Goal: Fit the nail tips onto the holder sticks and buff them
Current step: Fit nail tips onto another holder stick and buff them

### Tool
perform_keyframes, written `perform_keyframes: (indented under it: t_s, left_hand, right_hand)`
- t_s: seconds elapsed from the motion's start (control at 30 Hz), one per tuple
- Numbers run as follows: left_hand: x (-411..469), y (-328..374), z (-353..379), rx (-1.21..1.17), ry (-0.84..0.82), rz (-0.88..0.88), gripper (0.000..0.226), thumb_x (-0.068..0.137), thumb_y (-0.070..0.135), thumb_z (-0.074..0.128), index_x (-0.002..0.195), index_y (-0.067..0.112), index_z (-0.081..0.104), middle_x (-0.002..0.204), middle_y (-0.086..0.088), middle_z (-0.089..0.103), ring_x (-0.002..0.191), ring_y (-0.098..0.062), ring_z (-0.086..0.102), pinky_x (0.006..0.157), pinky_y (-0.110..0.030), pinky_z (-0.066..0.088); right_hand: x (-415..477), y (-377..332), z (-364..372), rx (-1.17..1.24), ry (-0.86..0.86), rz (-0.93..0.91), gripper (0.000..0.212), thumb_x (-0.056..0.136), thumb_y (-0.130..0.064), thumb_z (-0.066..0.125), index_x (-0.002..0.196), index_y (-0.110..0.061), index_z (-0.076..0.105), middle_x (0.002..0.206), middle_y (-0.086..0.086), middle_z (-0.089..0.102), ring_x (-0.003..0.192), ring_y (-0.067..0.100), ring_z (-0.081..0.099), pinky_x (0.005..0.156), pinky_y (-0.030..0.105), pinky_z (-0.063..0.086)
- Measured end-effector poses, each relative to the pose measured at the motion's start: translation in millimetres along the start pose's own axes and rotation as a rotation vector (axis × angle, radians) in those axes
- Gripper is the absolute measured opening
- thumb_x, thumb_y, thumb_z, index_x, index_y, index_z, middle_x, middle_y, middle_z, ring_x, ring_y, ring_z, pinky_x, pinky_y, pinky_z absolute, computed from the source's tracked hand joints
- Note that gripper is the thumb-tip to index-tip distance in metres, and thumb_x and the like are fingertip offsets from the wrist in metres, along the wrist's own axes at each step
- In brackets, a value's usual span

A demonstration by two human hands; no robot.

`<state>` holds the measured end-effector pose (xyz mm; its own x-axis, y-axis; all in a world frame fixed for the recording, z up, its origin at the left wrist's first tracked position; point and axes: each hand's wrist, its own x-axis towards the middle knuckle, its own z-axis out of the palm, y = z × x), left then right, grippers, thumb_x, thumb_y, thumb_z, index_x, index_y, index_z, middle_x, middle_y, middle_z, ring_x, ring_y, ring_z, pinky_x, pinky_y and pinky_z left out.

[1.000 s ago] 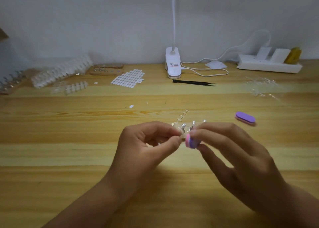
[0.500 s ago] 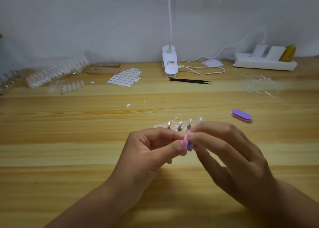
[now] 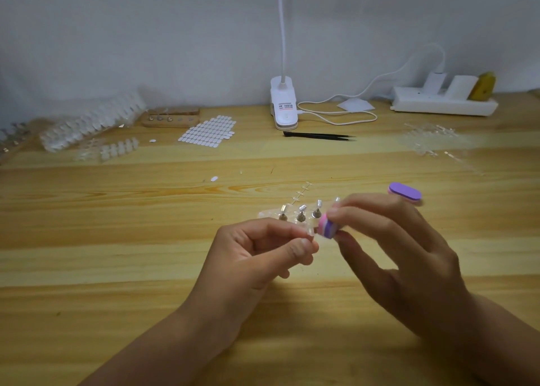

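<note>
My left hand (image 3: 263, 254) pinches a clear nail tip on its holder stick (image 3: 310, 233) between thumb and fingers. My right hand (image 3: 394, 245) grips a small pink and purple buffer block (image 3: 327, 226), pressed against that tip. Just behind the hands, a clear base (image 3: 268, 214) holds three metal-capped holder sticks (image 3: 301, 212) standing upright. An empty clear tip strip (image 3: 302, 193) lies behind them.
A second purple buffer (image 3: 404, 192) lies to the right. Black tweezers (image 3: 318, 136), a lamp clip (image 3: 283, 106), an adhesive-tab sheet (image 3: 209, 131), a wooden holder block (image 3: 171, 118), trays of nail tips (image 3: 90, 122), clear sprues (image 3: 429, 137) and a power strip (image 3: 444, 100) line the back.
The buffer has slid slightly along the tip and my hands have shifted a little right; the camera view drifted.
</note>
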<state>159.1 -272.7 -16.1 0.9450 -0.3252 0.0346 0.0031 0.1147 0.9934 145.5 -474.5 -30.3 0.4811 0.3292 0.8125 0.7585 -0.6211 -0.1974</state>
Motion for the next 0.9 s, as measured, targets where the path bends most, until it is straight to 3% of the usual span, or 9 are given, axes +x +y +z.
perform_keyframes:
  t_s: [0.1, 0.23, 0.33, 0.43, 0.57, 0.67, 0.77, 0.9]
  left_hand:
    - [-2, 0, 1, 0.000, -0.045, 0.013, 0.021, 0.071, 0.028, 0.080, 0.085, 0.012, 0.078, 0.073, -0.010, 0.073, 0.065, -0.011, 0.064, 0.057, -0.018, 0.046]
    - [0, -1, -1, -0.034, -0.039, -0.004, 0.008, 0.074, 0.015, 0.077, 0.081, 0.013, 0.077, 0.079, -0.012, 0.075, 0.070, -0.015, 0.068, 0.057, -0.019, 0.047]
    - [2, -3, -3, -0.023, -0.054, -0.029, 0.016, 0.072, 0.018, 0.078, 0.084, 0.008, 0.076, 0.076, -0.011, 0.074, 0.068, -0.014, 0.067, 0.056, -0.019, 0.047]
    - [3, -3, -4, -0.048, -0.149, -0.066, 0.020, 0.072, 0.025, 0.073, 0.083, 0.008, 0.074, 0.074, -0.007, 0.070, 0.067, -0.013, 0.063, 0.058, -0.020, 0.047]
    - [5, -2, -5, -0.090, -0.193, -0.150, 0.007, 0.078, 0.015, 0.064, 0.080, 0.017, 0.071, 0.074, -0.005, 0.063, 0.070, -0.015, 0.059, 0.059, -0.024, 0.049]
    - [5, -3, -3, -0.097, -0.204, -0.146, 0.011, 0.084, 0.015, 0.059, 0.085, 0.012, 0.070, 0.077, -0.005, 0.062, 0.072, -0.014, 0.058, 0.058, -0.025, 0.049]
    - [4, -2, -3, -0.094, -0.246, -0.112, 0.014, 0.086, 0.019, 0.063, 0.088, 0.007, 0.070, 0.078, -0.004, 0.062, 0.073, -0.013, 0.059, 0.059, -0.024, 0.049]
    - [4, -4, -5, -0.058, -0.222, -0.097, 0.017, 0.090, 0.017, 0.056, 0.088, 0.003, 0.065, 0.078, -0.004, 0.062, 0.075, -0.012, 0.061, 0.058, -0.024, 0.049]
  right_hand:
    - [-3, -6, 1, -0.012, -0.041, -0.057, 0.036, 0.088, 0.007, 0.068, 0.120, -0.006, 0.059, 0.117, 0.010, 0.064, 0.110, 0.021, 0.061, 0.098, 0.029, 0.047]
    - [0, 5, 0, -0.080, -0.047, 0.007, 0.028, 0.089, 0.006, 0.068, 0.115, -0.004, 0.064, 0.108, 0.015, 0.068, 0.103, 0.022, 0.064, 0.092, 0.032, 0.053]
    - [-2, -3, -1, 0.003, -0.026, -0.022, 0.031, 0.091, 0.004, 0.066, 0.120, -0.005, 0.060, 0.116, 0.009, 0.064, 0.111, 0.019, 0.062, 0.096, 0.030, 0.049]
    - [-5, -5, 1, -0.045, -0.098, -0.093, 0.037, 0.086, 0.011, 0.068, 0.121, -0.003, 0.063, 0.113, 0.015, 0.068, 0.110, 0.025, 0.063, 0.099, 0.032, 0.048]
    - [1, 9, -4, -0.115, -0.097, 0.019, 0.031, 0.084, 0.012, 0.069, 0.113, 0.001, 0.069, 0.108, 0.015, 0.069, 0.102, 0.023, 0.065, 0.093, 0.032, 0.052]
    - [-2, -1, -3, -0.004, -0.079, -0.020, 0.034, 0.090, 0.008, 0.064, 0.121, -0.006, 0.064, 0.117, 0.010, 0.064, 0.112, 0.020, 0.061, 0.097, 0.030, 0.049]
    - [-5, -3, -1, -0.057, -0.149, -0.102, 0.037, 0.088, 0.012, 0.064, 0.122, -0.002, 0.062, 0.114, 0.017, 0.067, 0.110, 0.027, 0.062, 0.099, 0.033, 0.049]
    - [1, 5, -5, -0.132, -0.119, -0.009, 0.031, 0.084, 0.014, 0.067, 0.113, 0.002, 0.070, 0.108, 0.017, 0.068, 0.102, 0.027, 0.065, 0.091, 0.036, 0.052]
